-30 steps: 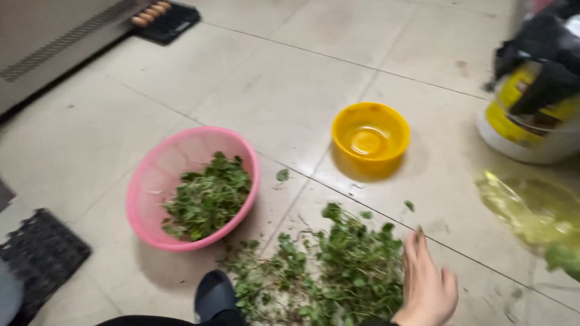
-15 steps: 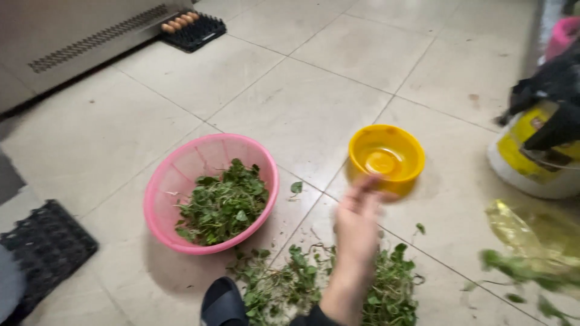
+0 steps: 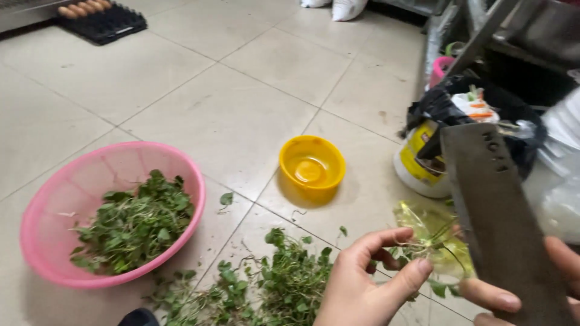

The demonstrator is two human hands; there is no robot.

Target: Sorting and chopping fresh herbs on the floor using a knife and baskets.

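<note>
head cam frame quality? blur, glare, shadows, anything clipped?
Head view: soft motion blur overall, worst on the knife blade close to the lens; even indoor light, soft shadows under the pink basket and yellow bowl; mild glare at the white plastic on the right edge; left hand and right hand are cut off by the bottom edge.

Beige tiled floor (image 3: 254, 78). On it: pink basket (image 3: 54, 241) w/ greens at left, loose pile of greens (image 3: 266, 284) near bottom centre, yellow bowl (image 3: 312, 168) mid, white-yellow bucket (image 3: 417, 172) w/ black bag at right, black tray (image 3: 103, 23) top left.
</note>
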